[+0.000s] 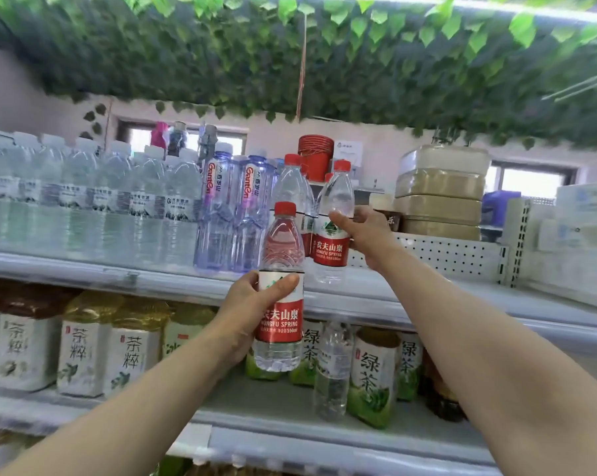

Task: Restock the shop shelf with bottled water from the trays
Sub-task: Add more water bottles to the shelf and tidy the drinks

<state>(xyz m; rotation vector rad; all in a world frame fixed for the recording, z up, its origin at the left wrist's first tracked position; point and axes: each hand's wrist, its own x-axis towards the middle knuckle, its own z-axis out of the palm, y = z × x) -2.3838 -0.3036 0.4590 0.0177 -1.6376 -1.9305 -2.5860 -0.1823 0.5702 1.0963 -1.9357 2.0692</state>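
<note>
My left hand (252,304) grips a red-capped, red-labelled water bottle (280,255) upright in front of the top shelf's edge. Further back, my right hand (369,231) holds a second matching bottle (334,221) by its middle, its base at or just above the top shelf (427,297). Behind that one stands another red-capped bottle (291,187), partly hidden. Left of them stand purple-tinted bottles (235,207) and several white-capped clear bottles (94,197).
Right of my right hand the top shelf has a bare stretch before a perforated divider (444,255). Stacked beige boxes (441,194) and red cups (316,156) stand behind. The lower shelf holds tea bottles (372,376) and one clear bottle (333,369). Leafy garlands hang overhead.
</note>
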